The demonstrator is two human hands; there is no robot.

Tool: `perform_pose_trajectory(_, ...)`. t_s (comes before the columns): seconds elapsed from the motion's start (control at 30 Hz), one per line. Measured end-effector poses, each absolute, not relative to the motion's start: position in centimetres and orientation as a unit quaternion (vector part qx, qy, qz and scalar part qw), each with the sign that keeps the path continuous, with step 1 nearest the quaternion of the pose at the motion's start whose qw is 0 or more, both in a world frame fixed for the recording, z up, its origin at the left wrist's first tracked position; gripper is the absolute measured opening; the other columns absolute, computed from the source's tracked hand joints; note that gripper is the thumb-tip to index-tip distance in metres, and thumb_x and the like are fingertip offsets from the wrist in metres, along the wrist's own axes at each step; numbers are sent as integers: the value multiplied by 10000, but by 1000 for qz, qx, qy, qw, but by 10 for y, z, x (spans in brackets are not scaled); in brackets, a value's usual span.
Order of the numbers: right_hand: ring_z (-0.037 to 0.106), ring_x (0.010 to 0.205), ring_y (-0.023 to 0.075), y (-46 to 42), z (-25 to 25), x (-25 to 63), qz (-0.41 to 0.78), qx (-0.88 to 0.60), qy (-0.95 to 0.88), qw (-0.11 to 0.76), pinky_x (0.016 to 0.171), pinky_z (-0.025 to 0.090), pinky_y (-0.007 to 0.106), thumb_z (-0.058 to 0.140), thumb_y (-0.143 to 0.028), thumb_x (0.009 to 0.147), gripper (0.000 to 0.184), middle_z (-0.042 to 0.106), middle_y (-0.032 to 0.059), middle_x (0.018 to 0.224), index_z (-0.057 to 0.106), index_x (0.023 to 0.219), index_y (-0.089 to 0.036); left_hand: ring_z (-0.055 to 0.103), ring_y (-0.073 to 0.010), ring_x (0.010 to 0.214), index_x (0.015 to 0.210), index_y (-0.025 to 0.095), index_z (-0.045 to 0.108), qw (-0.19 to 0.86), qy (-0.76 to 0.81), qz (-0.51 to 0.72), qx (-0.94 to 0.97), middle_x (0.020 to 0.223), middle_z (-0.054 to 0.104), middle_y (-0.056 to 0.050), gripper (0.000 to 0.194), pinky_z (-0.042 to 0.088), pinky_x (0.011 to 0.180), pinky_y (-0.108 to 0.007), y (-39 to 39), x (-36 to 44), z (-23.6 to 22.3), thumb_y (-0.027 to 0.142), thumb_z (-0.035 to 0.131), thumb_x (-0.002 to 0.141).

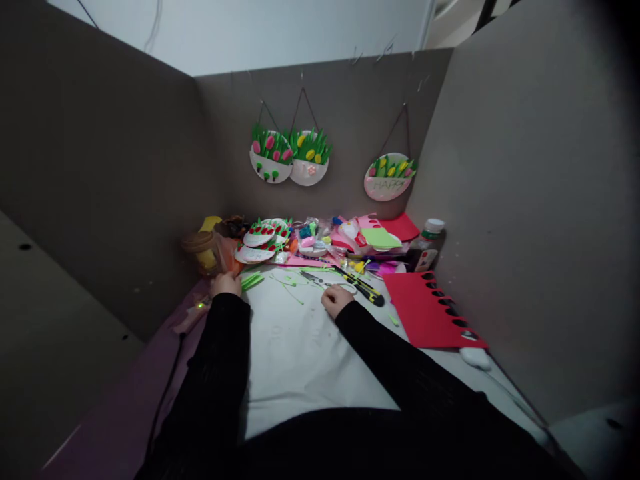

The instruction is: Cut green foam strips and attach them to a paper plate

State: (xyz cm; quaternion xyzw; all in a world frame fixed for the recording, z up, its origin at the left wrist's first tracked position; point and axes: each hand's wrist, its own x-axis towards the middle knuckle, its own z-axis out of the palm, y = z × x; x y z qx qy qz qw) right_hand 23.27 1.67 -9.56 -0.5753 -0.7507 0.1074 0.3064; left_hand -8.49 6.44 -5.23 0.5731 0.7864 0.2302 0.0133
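Observation:
My left hand (227, 285) is at the left side of the white work surface, against a small bundle of green paper strips (253, 280). Its fingers are too small and partly hidden to show whether they grip the strips. My right hand (337, 300) rests near the middle with its fingers curled in; I cannot make out what, if anything, is inside them. Just beyond it lie scissors (311, 276), their pale handles partly behind the hand. A black and yellow utility knife (367, 291) lies to its right. Thin green offcuts (290, 288) are scattered between both hands.
Red paper (433, 313) with cut-out holes lies at right, beside a white cabled device (475, 359). Craft supplies and decorated paper plates (257, 254) crowd the back. A glue gun (190, 317) with a lit green light stands left. Grey panels (525, 200) enclose the table.

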Motion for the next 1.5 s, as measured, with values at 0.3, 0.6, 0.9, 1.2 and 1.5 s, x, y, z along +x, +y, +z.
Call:
perform_pose_trajectory(0.3, 451, 1054, 212, -2, -83, 216, 67, -510, -826, 230, 909, 341, 339, 534, -228, 750, 248, 588, 50, 1074, 651, 968, -227, 588, -143, 738, 947, 202, 651, 122, 549, 143, 814, 864, 644, -25, 287, 451, 726, -238, 54, -11, -68, 163, 592, 669)
perform_pose_trajectory(0.6, 518, 1029, 286, 42, -64, 239, 59, -718, -693, -29, 786, 413, 364, 549, -200, 764, 337, 579, 161, 1088, 540, 1090, -113, 612, -246, 860, 1034, 184, 556, 58, 560, -40, 826, 1009, 592, -111, 283, 456, 699, -333, 77, 32, -63, 280, 471, 782)
perform_pose_trajectory(0.9, 538, 1022, 264, 23, -52, 256, 83, -740, -667, -7, 855, 389, 334, 496, -236, 788, 315, 593, 172, 1067, 578, 1049, -80, 609, -224, 876, 1009, 155, 506, 77, 584, -6, 808, 994, 608, -125, 222, 438, 712, -317, 122, 68, -73, 226, 377, 843)
perform_pose_trajectory(1.2, 523, 966, 247, 27, -6, 311, 47, -703, -708, 55, 820, 387, 333, 548, -236, 753, 329, 590, 107, 1044, 599, 1078, -217, 567, -186, 788, 852, 170, 521, 159, 534, 219, 801, 829, 615, -72, 140, 410, 702, -283, 136, 69, -95, 236, 399, 836)
perform_pose_trajectory(1.5, 481, 1013, 256, 138, -1, 372, -104, -743, -658, 70, 844, 359, 340, 541, -308, 767, 325, 569, 125, 1098, 609, 1053, -169, 540, -198, 765, 776, 177, 526, 166, 474, 200, 841, 786, 587, -74, 122, 405, 702, -300, 133, 67, -98, 237, 421, 793)
